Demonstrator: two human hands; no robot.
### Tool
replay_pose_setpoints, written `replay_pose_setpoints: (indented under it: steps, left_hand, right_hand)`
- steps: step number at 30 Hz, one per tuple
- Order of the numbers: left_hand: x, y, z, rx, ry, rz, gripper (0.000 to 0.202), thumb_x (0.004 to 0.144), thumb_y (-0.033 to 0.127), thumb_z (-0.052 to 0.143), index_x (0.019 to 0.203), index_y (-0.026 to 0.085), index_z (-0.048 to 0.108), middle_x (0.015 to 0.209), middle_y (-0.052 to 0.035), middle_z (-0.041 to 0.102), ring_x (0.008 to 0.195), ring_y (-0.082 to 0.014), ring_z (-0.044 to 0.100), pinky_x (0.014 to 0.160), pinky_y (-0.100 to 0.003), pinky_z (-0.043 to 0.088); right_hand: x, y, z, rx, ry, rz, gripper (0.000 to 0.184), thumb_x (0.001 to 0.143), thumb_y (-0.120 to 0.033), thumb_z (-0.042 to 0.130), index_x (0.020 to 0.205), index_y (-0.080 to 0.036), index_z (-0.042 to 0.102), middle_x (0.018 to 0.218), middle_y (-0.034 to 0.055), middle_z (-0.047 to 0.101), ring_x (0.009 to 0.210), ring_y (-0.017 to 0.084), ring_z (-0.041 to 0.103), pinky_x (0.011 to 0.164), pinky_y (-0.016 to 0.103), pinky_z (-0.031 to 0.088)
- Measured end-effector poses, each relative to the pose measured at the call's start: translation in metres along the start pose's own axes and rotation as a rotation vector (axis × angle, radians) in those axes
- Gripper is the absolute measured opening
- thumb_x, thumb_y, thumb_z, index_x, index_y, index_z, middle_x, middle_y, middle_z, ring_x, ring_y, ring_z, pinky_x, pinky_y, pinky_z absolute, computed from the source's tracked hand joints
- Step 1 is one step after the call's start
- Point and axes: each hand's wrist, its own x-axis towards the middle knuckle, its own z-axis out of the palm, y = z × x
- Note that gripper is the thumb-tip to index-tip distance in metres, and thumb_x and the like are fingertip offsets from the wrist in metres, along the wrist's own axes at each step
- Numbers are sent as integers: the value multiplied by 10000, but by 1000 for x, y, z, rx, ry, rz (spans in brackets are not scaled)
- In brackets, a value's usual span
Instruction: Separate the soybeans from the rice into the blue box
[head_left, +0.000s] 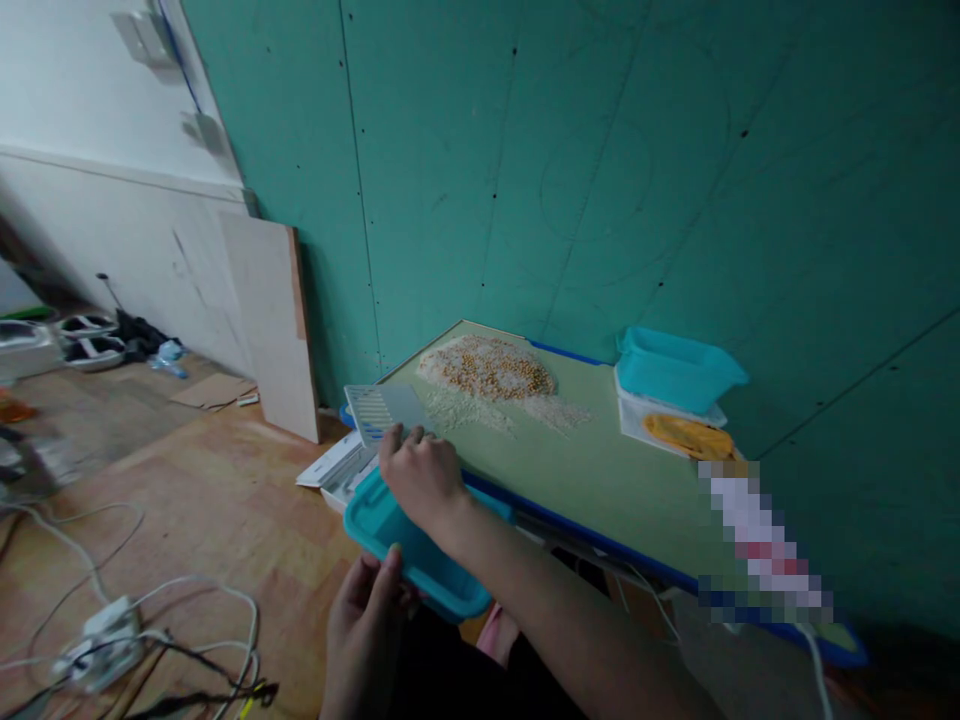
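My left hand (369,605) is closed on the near left rim of a teal plastic bin (457,598), thumb over the edge. The bin sits below the table's front edge, its inside partly hidden by my right arm. Above its far side, my right hand (424,472) is closed on a pale slotted scoop (390,405). The scoop lies over the table's left end; its grip is hidden by my fingers. Right of it, a heap of yellow beans mixed with pale grains (487,366) covers part of the table. Loose pale grains (469,412) spread before the heap.
The green table (600,470) has a blue edge and stands against a green wall. At its right are a second teal bin (675,370), a yellow cloth-like item (690,436) and a blurred item. An opened white box (341,470) is below left. Cables and a power strip (105,640) lie on the floor.
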Motion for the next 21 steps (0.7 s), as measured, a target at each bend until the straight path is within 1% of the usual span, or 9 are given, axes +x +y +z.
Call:
replay_pose_setpoints:
  steps: [4,8,13,16,18,21]
  left_hand:
    - [0,1,2,-6,15,8,308,660,390,826,701,180,605,529,51,592,461,-87,509,460,-174,425]
    - [-2,3,4,20,13,17,321,664,409,818,680,177,596,525,47,583,463,-87,500,456,-172,414]
    - [-2,2,1,50,14,9,336,668,432,805,647,180,584,515,43,570,469,-94,500,458,-180,408]
    - [-1,1,0,36,21,-7,333,658,431,811,643,186,586,515,43,561,469,-100,504,456,-189,410]
    - [-1,1,0,24,29,-23,315,658,422,811,661,193,595,526,46,561,466,-99,501,457,-194,412]
    - [-1,1,1,29,24,-37,293,666,422,806,715,202,619,560,40,581,482,-106,513,462,-199,420]
  right_hand:
    - [-7,13,-9,1,-26,55,334,871,-63,400,1143,20,575,810,238,695,668,247,688,521,304,509]
    - [-27,31,-20,-9,-60,116,311,880,-68,406,1122,2,587,774,213,697,628,233,681,511,284,485]
    - [-59,55,-38,-35,-137,156,297,885,-76,402,1107,-100,598,812,151,710,645,221,687,527,274,467]
    - [-76,71,-46,-54,-195,178,313,863,-79,427,1110,-148,606,845,115,724,660,220,692,537,274,452]
    - [-87,84,-48,-54,-218,196,351,844,-84,459,1156,-167,598,810,89,729,667,211,694,554,266,439]
    - [-101,103,-47,-26,-202,227,365,871,-113,453,1196,-200,594,783,59,736,669,185,694,561,253,410]
